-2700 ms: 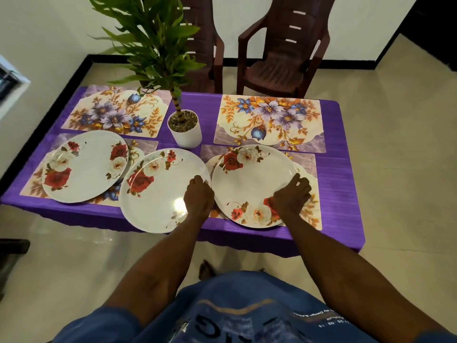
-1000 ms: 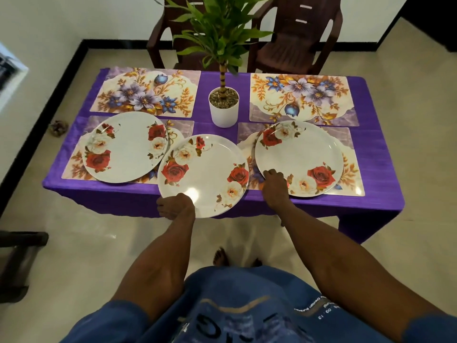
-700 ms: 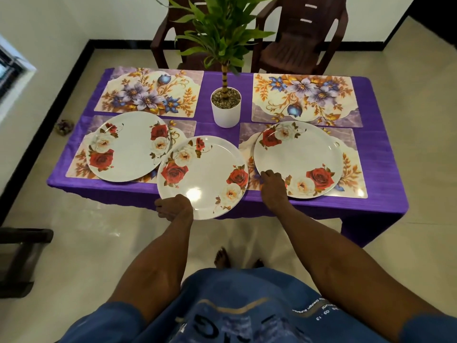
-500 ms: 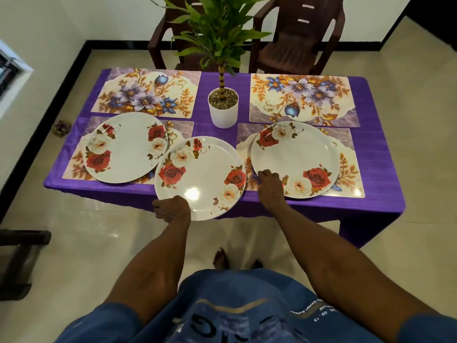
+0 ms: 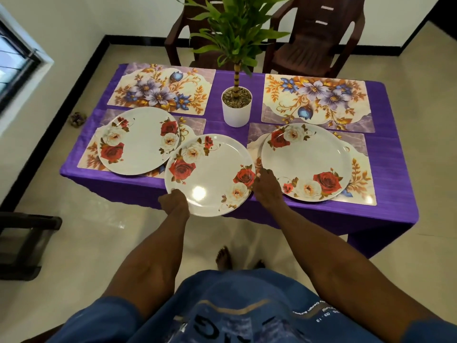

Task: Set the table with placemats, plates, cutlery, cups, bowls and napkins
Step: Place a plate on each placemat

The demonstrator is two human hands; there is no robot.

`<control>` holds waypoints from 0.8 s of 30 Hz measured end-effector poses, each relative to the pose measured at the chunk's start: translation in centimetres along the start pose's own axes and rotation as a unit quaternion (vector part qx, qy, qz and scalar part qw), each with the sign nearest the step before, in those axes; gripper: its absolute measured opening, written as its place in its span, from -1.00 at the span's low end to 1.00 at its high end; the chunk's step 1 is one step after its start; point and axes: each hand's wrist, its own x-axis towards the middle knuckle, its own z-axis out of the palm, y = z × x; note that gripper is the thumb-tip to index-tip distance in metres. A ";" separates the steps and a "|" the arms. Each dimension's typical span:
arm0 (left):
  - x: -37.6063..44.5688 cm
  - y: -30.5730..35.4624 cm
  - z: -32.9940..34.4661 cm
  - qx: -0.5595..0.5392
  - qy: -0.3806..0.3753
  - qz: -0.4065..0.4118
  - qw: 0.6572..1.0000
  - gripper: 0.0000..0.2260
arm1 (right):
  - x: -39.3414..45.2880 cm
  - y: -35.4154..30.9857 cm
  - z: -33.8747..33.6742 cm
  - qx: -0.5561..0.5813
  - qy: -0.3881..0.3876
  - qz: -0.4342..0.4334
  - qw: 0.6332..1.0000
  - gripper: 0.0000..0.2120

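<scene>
head view: a person's left hand grips the near rim of the middle plate, which overhangs the purple table edge at 6 o'clock; the right hand pinches its rim at 3 o'clock. two more plates sit on placemats, the left plate and the right plate, with a potted plant at 12 o'clock

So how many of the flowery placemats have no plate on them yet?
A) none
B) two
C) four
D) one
B: the far left placemat and the far right placemat lie bare, while the two near placemats each carry a rose plate and the left hand holds a third plate.
</scene>
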 end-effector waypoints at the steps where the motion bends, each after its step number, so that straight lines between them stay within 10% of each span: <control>1: 0.3 0.1 -0.3 -0.016 -0.003 -0.011 1.000 -0.57 | 0.3 -0.5 0.5 0.041 -0.015 0.037 0.998 -0.62; 12: -1.0 0.0 -0.6 -0.082 -0.010 0.038 0.996 -0.56 | 2.1 -1.4 2.0 0.229 -0.058 0.165 0.958 -0.38; 17: 0.2 -1.9 -2.9 -0.129 -0.026 0.067 0.989 -0.61 | 1.1 -1.7 1.6 0.313 -0.053 0.197 0.928 -0.79; 24: 4.3 -0.9 -8.2 -0.155 -0.064 0.091 0.982 -0.68 | 4.5 -8.9 2.0 0.334 -0.102 0.137 0.927 -0.60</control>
